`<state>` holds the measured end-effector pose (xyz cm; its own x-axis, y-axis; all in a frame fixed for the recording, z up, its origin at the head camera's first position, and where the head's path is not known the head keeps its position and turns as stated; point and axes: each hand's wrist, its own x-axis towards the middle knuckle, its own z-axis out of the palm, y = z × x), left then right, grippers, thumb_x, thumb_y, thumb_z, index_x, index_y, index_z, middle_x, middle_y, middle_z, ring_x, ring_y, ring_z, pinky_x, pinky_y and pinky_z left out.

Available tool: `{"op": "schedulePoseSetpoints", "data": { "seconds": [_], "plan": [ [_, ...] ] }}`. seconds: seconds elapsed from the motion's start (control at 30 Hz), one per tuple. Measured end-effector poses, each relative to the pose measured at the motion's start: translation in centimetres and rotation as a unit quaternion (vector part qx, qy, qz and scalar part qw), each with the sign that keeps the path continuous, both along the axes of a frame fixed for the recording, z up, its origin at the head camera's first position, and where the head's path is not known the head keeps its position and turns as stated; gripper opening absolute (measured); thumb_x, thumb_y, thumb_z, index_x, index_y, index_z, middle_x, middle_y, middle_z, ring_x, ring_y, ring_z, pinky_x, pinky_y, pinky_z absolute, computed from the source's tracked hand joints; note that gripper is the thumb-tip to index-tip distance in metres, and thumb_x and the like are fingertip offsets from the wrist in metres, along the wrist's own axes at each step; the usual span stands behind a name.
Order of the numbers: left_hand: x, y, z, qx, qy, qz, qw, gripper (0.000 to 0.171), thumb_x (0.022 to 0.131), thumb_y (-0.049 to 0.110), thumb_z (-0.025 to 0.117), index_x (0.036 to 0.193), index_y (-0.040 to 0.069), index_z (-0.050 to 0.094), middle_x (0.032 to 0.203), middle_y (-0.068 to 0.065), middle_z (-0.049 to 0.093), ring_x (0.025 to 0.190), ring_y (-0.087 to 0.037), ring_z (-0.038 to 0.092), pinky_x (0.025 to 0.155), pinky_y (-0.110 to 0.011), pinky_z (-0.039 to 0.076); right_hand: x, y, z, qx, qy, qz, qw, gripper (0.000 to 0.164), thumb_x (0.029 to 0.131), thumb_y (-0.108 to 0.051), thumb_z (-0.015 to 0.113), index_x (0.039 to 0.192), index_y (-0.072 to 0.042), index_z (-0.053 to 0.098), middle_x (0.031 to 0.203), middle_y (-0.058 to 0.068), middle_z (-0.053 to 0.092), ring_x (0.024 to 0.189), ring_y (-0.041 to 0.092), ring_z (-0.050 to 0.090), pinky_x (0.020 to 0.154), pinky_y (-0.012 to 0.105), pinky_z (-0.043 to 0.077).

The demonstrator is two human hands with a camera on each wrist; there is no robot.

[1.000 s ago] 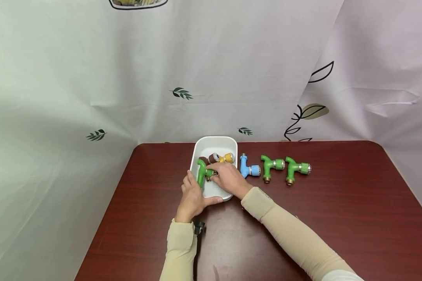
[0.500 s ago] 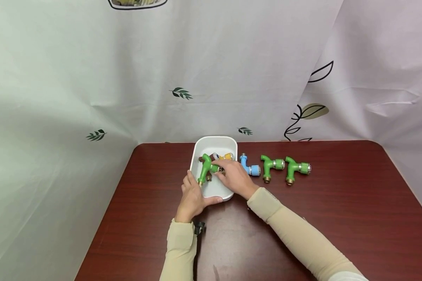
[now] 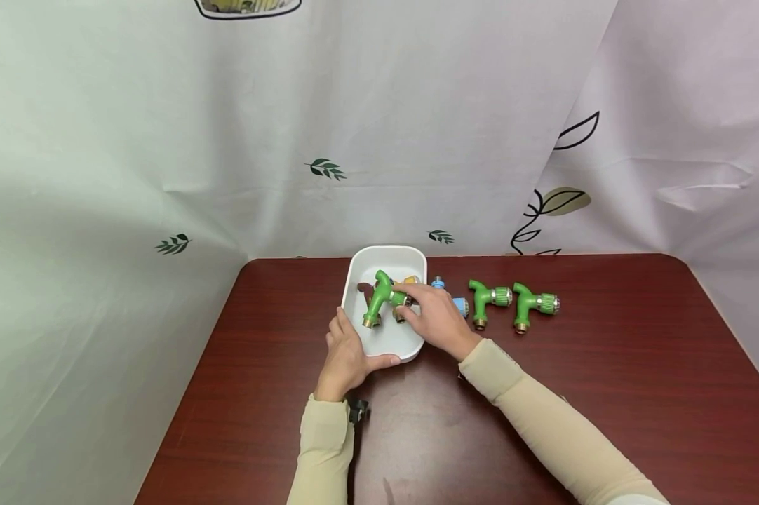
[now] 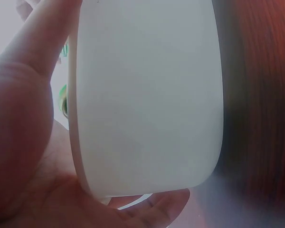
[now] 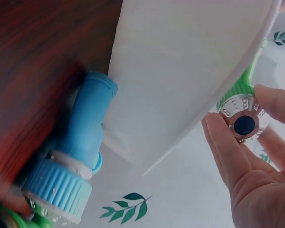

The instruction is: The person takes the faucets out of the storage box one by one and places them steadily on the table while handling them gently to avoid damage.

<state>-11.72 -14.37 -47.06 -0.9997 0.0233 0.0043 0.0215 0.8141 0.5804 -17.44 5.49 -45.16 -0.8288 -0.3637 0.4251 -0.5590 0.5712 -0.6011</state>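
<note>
My right hand (image 3: 441, 319) pinches a green faucet (image 3: 378, 300) by its ribbed knob, over the white plastic bin (image 3: 388, 250). In the right wrist view, thumb and fingers sit around the silver end of that knob (image 5: 243, 124). The green faucet's brass threaded end points down and left. My left hand (image 3: 344, 358) holds the bin at its near left corner, thumb along the front and fingers along the left side. Inside the bin lie a brown faucet (image 3: 365, 288) and a yellow-knobbed faucet (image 3: 412, 280), both partly covered by the green one and my right hand.
Right beside the bin lies a blue faucet (image 3: 460, 306), partly hidden by my right hand. Farther right, two green faucets (image 3: 482, 300) (image 3: 527, 303) lie in a row on the dark red table (image 3: 607, 379). A white printed curtain (image 3: 379, 126) hangs behind the table.
My right hand has moved right with the green faucet, which has shifted from the bin's left side towards its middle and tilted. The left hand and bin stay put.
</note>
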Motion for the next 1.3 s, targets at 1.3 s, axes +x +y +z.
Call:
{"op": "schedulePoseSetpoints", "data": {
  "seconds": [1.3],
  "plan": [
    [0.3, 0.1, 0.4, -0.002, 0.004, 0.005, 1.0000, 0.144, 0.059, 0.047, 0.096, 0.150, -0.020, 0.007, 0.144, -0.039, 0.025, 0.117, -0.057, 0.038, 0.099, -0.056, 0.043, 2.6, 4.8, 0.2, -0.009, 0.050, 0.019, 0.999, 0.034, 0.088, -0.010, 0.077, 0.121, -0.008, 0.070, 0.117, 0.005, 0.070, 0.091, 0.014, 0.064, 0.076, 0.035, 0.052]
  ]
}}
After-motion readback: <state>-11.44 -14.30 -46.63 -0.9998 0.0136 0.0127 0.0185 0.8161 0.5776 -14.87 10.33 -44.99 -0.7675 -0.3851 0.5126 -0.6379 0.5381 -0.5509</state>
